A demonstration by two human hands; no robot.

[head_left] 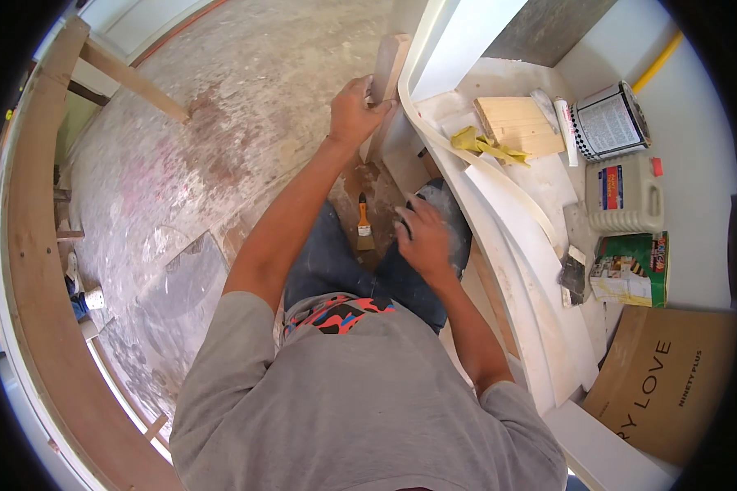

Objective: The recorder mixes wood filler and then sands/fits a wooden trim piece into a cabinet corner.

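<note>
My left hand (359,113) reaches forward and is closed around the edge of an upright brown wooden board (391,61), beside the white cabinet's curved edge. The thumb lies on the near side of the wood. My right hand (427,236) is held over my right thigh, its fingers bent and apart. A small dark spot shows by its fingertips; I cannot make out what it is. Between my legs, low down, a paintbrush (363,219) with an orange handle lies with its bristles toward me.
A white curved counter (499,237) runs along my right. On it are a wooden block (520,127), a yellow cloth (487,146), a paint can (606,123), a plastic jug (626,195), a green packet (630,266) and a cardboard box (667,380). A wooden frame (41,245) curves along the left.
</note>
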